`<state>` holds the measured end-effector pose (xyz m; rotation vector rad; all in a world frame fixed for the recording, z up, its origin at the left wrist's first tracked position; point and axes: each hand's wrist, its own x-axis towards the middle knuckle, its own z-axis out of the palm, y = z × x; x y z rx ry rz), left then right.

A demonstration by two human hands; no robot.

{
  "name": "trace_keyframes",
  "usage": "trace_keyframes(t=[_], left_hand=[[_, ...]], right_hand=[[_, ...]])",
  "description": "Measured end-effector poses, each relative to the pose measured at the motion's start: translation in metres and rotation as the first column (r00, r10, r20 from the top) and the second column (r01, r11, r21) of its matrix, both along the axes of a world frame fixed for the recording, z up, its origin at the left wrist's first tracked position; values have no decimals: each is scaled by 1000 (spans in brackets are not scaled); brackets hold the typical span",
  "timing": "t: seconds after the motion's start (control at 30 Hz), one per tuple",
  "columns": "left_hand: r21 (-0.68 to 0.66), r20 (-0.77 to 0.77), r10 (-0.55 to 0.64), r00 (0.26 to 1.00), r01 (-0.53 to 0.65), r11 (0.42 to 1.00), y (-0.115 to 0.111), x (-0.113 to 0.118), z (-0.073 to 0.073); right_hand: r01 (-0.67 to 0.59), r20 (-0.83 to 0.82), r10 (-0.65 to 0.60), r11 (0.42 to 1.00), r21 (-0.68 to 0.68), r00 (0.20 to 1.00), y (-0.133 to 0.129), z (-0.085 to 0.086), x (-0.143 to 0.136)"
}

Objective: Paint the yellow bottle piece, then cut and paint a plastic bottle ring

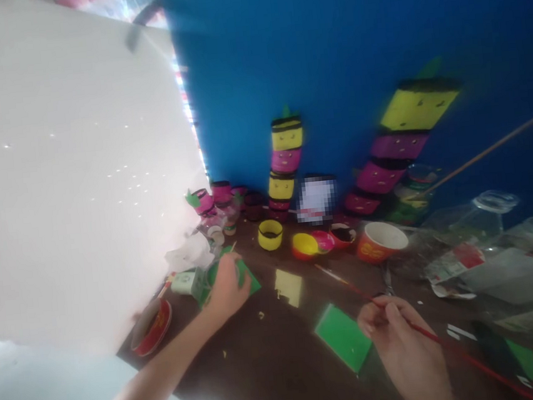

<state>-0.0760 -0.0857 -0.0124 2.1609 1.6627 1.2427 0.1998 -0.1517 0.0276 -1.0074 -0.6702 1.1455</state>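
Observation:
My right hand (405, 337) is closed on a thin red paintbrush (423, 331), whose tip points to the upper left. Below that tip a green square sheet (343, 338) lies on the dark brown table (264, 376). At the left my left hand (230, 285) reaches over a second green sheet (253, 281) and a clear round container; its fingers are bent, and blur hides whether they grip anything. A small yellow piece of paper (289, 288) lies between the hands. Behind it stands a yellow ring (270, 235) with black edges.
Red cups of paint (305, 245) and a white-lined paper cup (381, 242) stand mid-table. Clear plastic bottles (499, 265) crowd the right. Yellow and pink stacks with faces (286, 160) rise by the blue wall. A red round lid (152, 328) sits at the left edge.

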Motion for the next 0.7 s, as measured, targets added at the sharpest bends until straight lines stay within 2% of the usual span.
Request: trace_keyframes(t=[0.1, 0.2, 0.37, 0.53, 0.63, 0.7], left_hand=[[10, 66, 30, 997, -30, 999, 1, 2, -11], [-1, 84, 8, 996, -8, 1000, -4, 1, -15], [5, 88, -87, 992, 87, 996, -10, -5, -14], [63, 95, -109, 989, 103, 993, -7, -11, -13], [35, 45, -147, 988, 145, 989, -5, -15, -19], [7, 30, -153, 988, 153, 988, -5, -18, -24]], right_hand=[[-12, 29, 11, 1000, 25, 1000, 2, -1, 2], [-16, 92, 9, 998, 67, 996, 4, -3, 1], [21, 277, -36, 998, 57, 960, 4, -7, -5], [25, 468, -45, 998, 50, 883, 5, -11, -1], [101, 618, -118, 993, 63, 778, 5, -20, 8], [189, 772, -184, 978, 85, 608, 4, -31, 16]])
